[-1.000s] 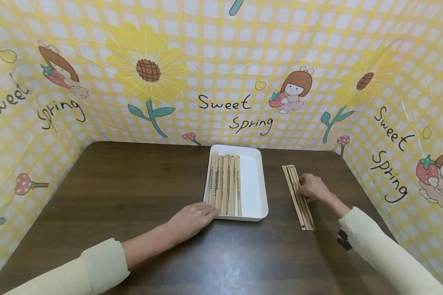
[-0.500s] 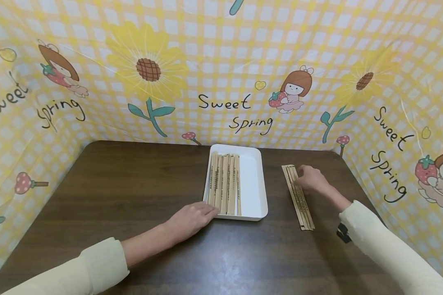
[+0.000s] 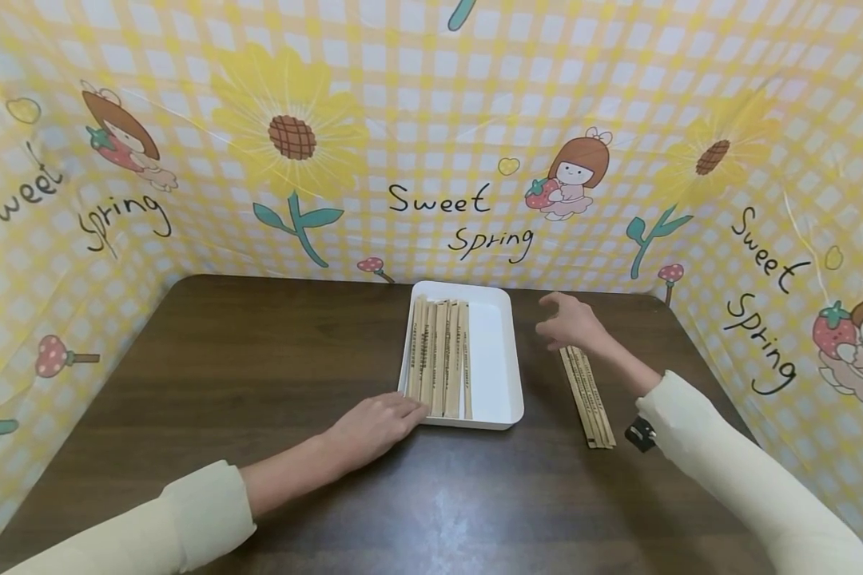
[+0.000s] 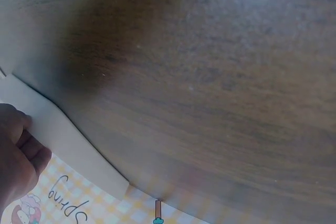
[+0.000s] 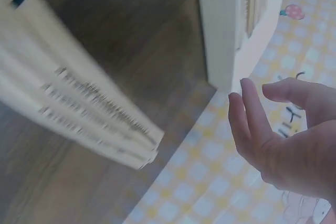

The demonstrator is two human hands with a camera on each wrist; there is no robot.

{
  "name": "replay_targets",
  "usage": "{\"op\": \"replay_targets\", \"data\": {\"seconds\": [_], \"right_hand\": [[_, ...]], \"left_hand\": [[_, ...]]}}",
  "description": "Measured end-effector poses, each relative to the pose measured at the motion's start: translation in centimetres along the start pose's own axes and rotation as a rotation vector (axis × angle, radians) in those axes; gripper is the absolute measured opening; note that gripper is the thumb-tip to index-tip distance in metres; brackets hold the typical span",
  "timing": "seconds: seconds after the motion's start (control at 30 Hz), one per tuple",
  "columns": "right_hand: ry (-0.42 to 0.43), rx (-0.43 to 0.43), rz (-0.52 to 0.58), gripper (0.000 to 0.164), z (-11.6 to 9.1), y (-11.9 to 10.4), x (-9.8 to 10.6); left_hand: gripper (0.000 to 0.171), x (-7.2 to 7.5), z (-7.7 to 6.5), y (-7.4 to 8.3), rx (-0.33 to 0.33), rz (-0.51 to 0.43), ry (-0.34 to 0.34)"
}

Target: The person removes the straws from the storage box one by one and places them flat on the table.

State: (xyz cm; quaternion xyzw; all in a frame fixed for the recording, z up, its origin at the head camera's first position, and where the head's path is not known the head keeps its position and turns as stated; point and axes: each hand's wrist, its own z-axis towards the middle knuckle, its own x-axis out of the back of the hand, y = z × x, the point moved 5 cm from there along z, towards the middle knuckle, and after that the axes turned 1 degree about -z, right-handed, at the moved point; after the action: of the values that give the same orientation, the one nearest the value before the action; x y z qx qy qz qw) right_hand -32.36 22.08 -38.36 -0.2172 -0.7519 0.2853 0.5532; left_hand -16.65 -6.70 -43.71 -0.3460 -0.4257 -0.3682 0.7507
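Observation:
My left hand (image 3: pixel 374 431) is at the near left corner of the white tray (image 3: pixel 492 351), its fingers curled over the rim. In the left wrist view, those fingers (image 4: pixel 31 153) bend against the tray's pale wall. Several slim brown paper-wrapped sticks (image 3: pixel 442 359) with dark print lie side by side in the tray's left part. To the right of the tray, my right hand (image 3: pixel 575 323) hovers with its fingers apart, holding nothing. Below it lies a small row of the same paper-wrapped sticks (image 3: pixel 591 403), its far end hidden by the hand in the head view.
The dark brown wooden table (image 3: pixel 273 343) carries everything. Yellow-checked cloth (image 3: pixel 431 120) printed with flowers and lettering walls off the back and both sides. A black device (image 3: pixel 640 434) sits under the right sleeve. The tray stands near the back edge.
My right hand has left the loose sticks and moved left and away from me, toward the tray, its fingers spreading. The left hand and the tray stay in place.

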Motion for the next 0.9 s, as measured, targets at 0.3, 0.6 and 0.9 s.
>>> {"op": "replay_targets", "data": {"seconds": [0.3,0.6,0.9], "right_hand": [[-0.050,0.050,0.108,0.061,0.6,-3.1,-2.4],[-0.073,0.042,0.071,0.065,1.4,-4.7,-5.7],[-0.133,-0.022,0.066,0.076,2.3,-4.3,-8.5]], "left_hand": [[0.027,-0.1,0.1,0.0,0.007,0.022,-0.016],[0.027,-0.1,0.0,0.0,0.009,0.018,-0.011],[0.027,-0.1,0.0,0.0,0.010,0.010,-0.009]]}}
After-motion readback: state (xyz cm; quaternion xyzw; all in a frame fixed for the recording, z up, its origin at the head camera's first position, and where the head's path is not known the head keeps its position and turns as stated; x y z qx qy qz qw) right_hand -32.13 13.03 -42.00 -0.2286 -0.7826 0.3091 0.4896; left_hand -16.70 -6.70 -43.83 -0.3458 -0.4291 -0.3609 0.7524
